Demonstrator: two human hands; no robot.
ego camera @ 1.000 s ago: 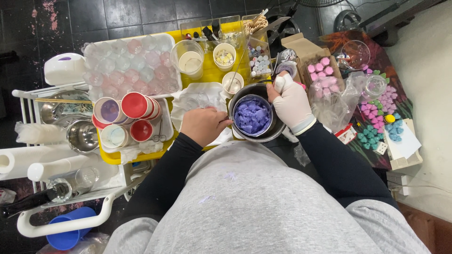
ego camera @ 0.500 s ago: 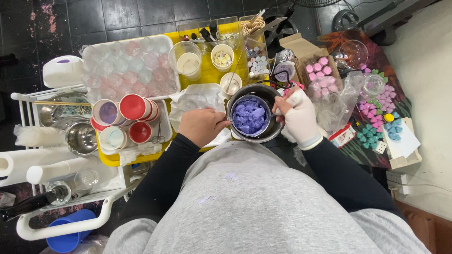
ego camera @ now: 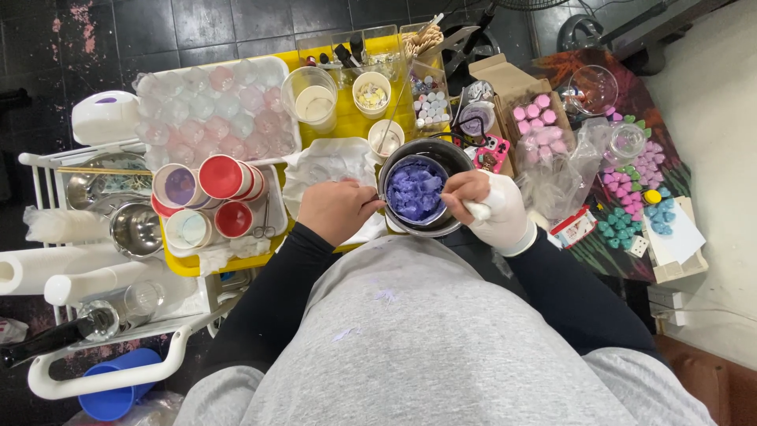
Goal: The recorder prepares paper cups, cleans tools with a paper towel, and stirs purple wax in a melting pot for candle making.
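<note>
A dark metal pot (ego camera: 453, 154) stands in front of me, and inside it is a cup of purple waxy chunks (ego camera: 415, 192). My left hand (ego camera: 337, 208) is bare and closed on the pot's left edge or handle. My right hand (ego camera: 493, 207) wears a white bandage-like glove and grips a thin stick-like tool that reaches into the purple chunks. Both forearms are in black sleeves.
A yellow tray (ego camera: 347, 122) holds red and white cups (ego camera: 221, 177), a clear mould sheet (ego camera: 213, 110) and small cups (ego camera: 371, 93). A cardboard box with pink pieces (ego camera: 536, 118) and loose coloured pieces (ego camera: 631, 197) lie to the right. Metal bowls (ego camera: 136, 229) sit on a white cart at left.
My right hand has come down from the pot's upper right rim to its right side, the tool now in the purple chunks. My left hand stays at the pot's left edge.
</note>
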